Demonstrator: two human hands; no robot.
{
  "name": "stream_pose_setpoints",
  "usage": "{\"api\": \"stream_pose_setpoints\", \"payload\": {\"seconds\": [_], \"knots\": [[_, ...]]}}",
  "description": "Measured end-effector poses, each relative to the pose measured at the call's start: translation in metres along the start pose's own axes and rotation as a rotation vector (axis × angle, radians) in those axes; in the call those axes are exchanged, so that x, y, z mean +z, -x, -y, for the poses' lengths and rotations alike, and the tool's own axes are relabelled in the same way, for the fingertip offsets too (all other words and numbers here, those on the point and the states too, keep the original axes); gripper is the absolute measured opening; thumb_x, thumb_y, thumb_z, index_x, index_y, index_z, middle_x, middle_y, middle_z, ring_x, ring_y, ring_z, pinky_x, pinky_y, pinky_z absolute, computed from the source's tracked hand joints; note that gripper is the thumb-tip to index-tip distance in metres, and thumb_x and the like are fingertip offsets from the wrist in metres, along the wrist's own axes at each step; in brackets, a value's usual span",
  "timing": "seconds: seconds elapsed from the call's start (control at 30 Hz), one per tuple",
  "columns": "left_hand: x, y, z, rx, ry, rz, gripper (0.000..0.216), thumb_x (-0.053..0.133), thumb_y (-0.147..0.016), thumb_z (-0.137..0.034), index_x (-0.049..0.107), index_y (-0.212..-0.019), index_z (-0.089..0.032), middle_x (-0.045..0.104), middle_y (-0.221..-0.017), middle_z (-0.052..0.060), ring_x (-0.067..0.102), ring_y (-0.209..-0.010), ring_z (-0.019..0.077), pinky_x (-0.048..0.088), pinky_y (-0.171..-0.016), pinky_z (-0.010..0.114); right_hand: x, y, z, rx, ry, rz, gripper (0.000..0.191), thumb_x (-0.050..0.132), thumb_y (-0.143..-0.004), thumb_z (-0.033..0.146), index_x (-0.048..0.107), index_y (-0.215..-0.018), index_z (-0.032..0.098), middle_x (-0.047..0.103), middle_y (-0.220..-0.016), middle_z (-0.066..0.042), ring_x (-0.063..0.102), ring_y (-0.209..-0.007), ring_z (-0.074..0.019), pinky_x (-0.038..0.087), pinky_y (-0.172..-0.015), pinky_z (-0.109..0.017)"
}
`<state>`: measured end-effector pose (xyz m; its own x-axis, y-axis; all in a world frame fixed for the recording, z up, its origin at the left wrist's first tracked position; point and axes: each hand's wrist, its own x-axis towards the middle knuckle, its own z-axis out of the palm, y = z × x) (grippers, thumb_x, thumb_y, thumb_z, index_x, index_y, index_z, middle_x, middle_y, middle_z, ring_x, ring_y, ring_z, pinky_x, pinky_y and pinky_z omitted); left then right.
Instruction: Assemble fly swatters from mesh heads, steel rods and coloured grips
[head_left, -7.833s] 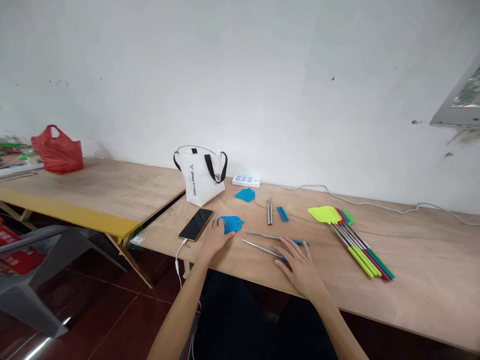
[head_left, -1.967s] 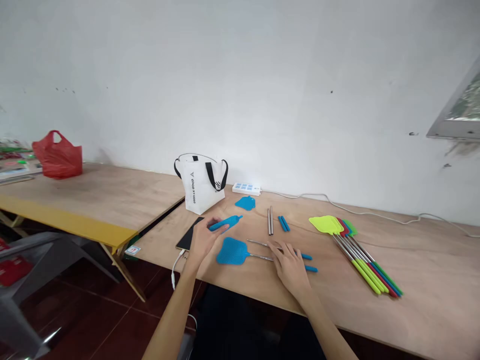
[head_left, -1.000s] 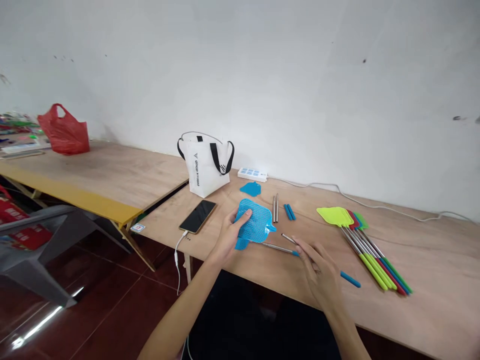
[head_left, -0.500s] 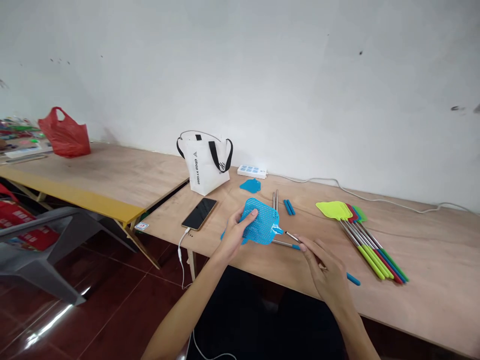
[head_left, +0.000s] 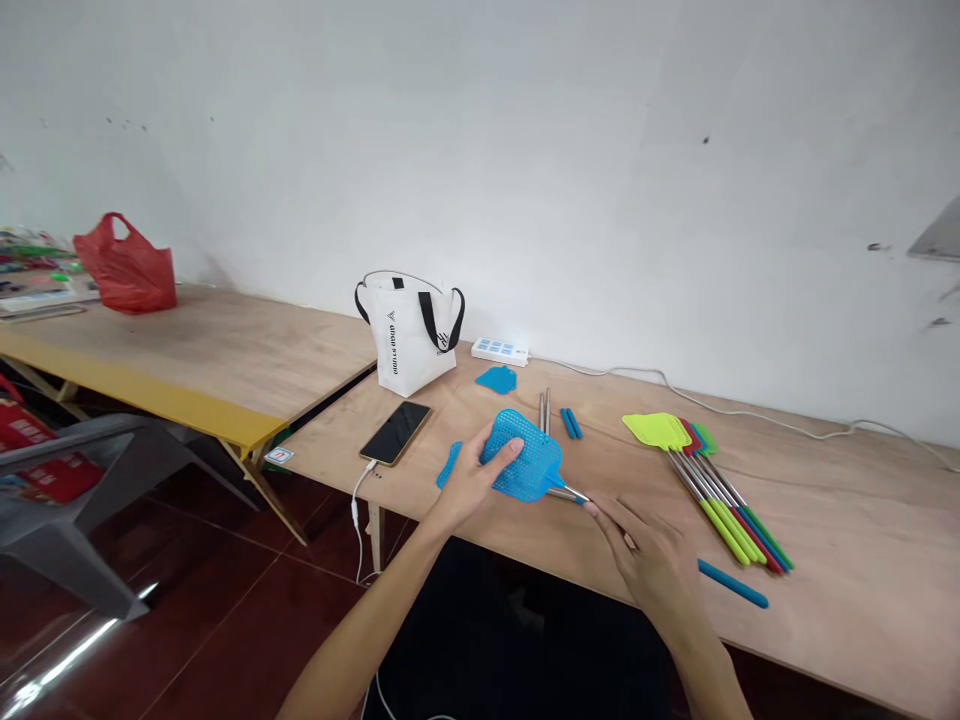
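The left hand (head_left: 466, 482) still grips the blue swatter head (head_left: 527, 463). The right hand (head_left: 654, 565) pinches the metal rod (head_left: 574, 494), tip now touching the head's neck.

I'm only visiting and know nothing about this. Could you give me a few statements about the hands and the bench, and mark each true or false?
1. The left hand holds a blue mesh swatter head. True.
2. The right hand rests on the phone. False: its fingers hold a thin metal rod whose tip meets the swatter head; the phone lies apart, left of both hands.
3. The white tote bag stands upright near the wall. True.
4. The swatters bundled on the right are all blue. False: yellow-green, red, green and blue show.
5. The red plastic bag sits beside the phone. False: it is far off on the neighbouring table.
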<state>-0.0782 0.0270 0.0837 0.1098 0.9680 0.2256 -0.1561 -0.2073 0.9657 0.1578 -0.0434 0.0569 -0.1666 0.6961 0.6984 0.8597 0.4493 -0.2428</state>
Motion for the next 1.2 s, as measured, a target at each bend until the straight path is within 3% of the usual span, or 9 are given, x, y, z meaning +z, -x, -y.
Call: {"api": "stream_pose_setpoints", "payload": {"seconds": [0.13, 0.23, 0.7, 0.93, 1.07, 1.2], "knots": [[0.008, 0.007, 0.0, 0.056, -0.068, 0.006, 0.041, 0.07, -0.086, -0.053, 0.069, -0.11, -0.019, 0.072, -0.102, 0.006, 0.065, -0.1, 0.0259, 0.053, -0.089, 0.035, -0.006, -0.001, -0.001, -0.071, 0.131, -0.035, 0.029, 0.049, -0.103, 0.033, 0.077, -0.105, 0.026, 0.073, -0.082, -0.006, 0.067, -0.07, -0.0154, 0.044, -0.063, -0.025], [0.012, 0.01, 0.0, 0.044, -0.09, 0.053, 0.043, 0.069, -0.087, -0.054, 0.066, -0.115, -0.021, 0.071, -0.098, 0.005, 0.066, -0.091, 0.0237, 0.054, -0.083, 0.034, -0.009, -0.002, -0.005, -0.092, 0.199, -0.047, 0.028, 0.049, -0.103, 0.032, 0.077, -0.105, 0.028, 0.072, -0.079, -0.004, 0.065, -0.069, -0.0139, 0.042, -0.064, -0.024], [0.006, 0.011, -0.006, 0.082, -0.131, 0.085, 0.049, 0.075, -0.082, -0.047, 0.061, -0.12, -0.02, 0.069, -0.111, 0.007, 0.065, -0.104, 0.0256, 0.053, -0.092, 0.037, 0.001, -0.002, -0.003, -0.102, 0.176, -0.062, 0.03, 0.048, -0.102, 0.025, 0.077, -0.107, 0.027, 0.076, -0.087, -0.005, 0.069, -0.072, -0.0122, 0.038, -0.059, -0.022], [0.005, 0.009, -0.007, 0.047, -0.124, 0.095, 0.056, 0.075, -0.081, -0.048, 0.059, -0.125, -0.019, 0.068, -0.118, 0.009, 0.064, -0.108, 0.0283, 0.054, -0.094, 0.041, 0.001, -0.001, 0.0, -0.1, 0.114, -0.054, 0.028, 0.048, -0.103, 0.027, 0.076, -0.109, 0.025, 0.078, -0.092, -0.006, 0.073, -0.078, -0.0148, 0.046, -0.067, -0.022], [-0.003, 0.005, -0.011, 0.041, -0.146, 0.114, 0.047, 0.075, -0.082, -0.049, 0.064, -0.114, -0.018, 0.071, -0.108, 0.007, 0.067, -0.098, 0.0252, 0.057, -0.087, 0.038, 0.006, -0.006, 0.002, -0.038, 0.039, 0.046, 0.034, 0.042, -0.105, 0.036, 0.075, -0.111, 0.027, 0.079, -0.099, -0.005, 0.074, -0.084, -0.0171, 0.052, -0.073, -0.024], [-0.02, -0.002, -0.018, 0.088, -0.2, 0.005, 0.04, 0.076, -0.081, -0.048, 0.067, -0.104, -0.017, 0.072, -0.098, 0.005, 0.068, -0.09, 0.0224, 0.057, -0.08, 0.032, 0.0, -0.008, -0.024, 0.05, -0.042, 0.194, 0.037, 0.047, -0.101, 0.049, 0.065, -0.13, 0.035, 0.077, -0.111, -0.003, 0.074, -0.093, -0.0225, 0.058, -0.076, -0.033]]}}
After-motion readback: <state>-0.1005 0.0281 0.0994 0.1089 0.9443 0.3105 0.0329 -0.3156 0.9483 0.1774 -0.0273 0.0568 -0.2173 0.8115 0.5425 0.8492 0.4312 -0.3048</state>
